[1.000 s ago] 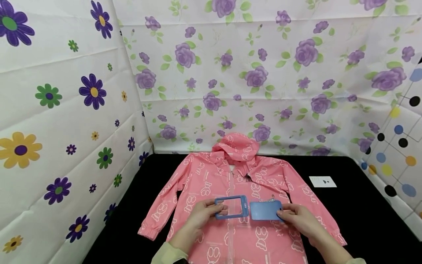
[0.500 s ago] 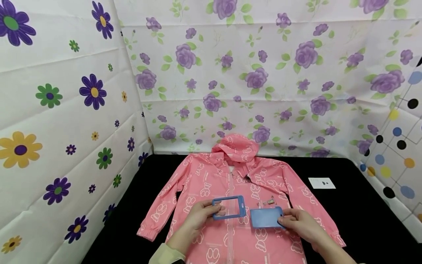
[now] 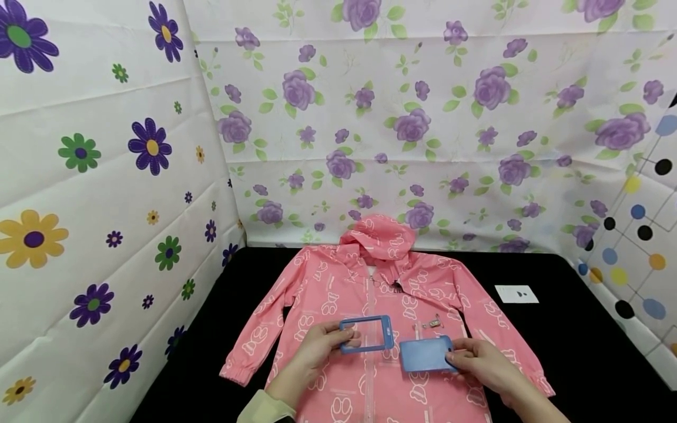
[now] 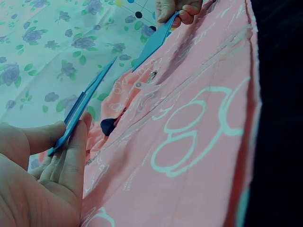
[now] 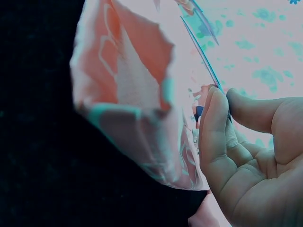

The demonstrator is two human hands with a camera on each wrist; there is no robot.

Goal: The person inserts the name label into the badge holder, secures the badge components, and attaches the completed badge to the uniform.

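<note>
1. Head: the left hand [image 3: 319, 346] is pinching the frame [image 3: 388, 332] by its left side, the right hand [image 3: 480, 359] the panel [image 3: 425, 355] by its right end, probably leaving facing edges free; a gap is separating them over the jacket [image 3: 391, 385].
2. Left wrist: the frame is tilting, apart from the panel.
3. Right wrist: the right hand is clasping only the panel's end; black table [image 5: 38, 165] is stretching beyond the jacket's edge.

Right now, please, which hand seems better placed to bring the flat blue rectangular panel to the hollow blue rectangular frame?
Probably the right hand: it pinches the panel by its right end, leaving the end nearest the frame free. The left hand grips the frame's left end.
</note>
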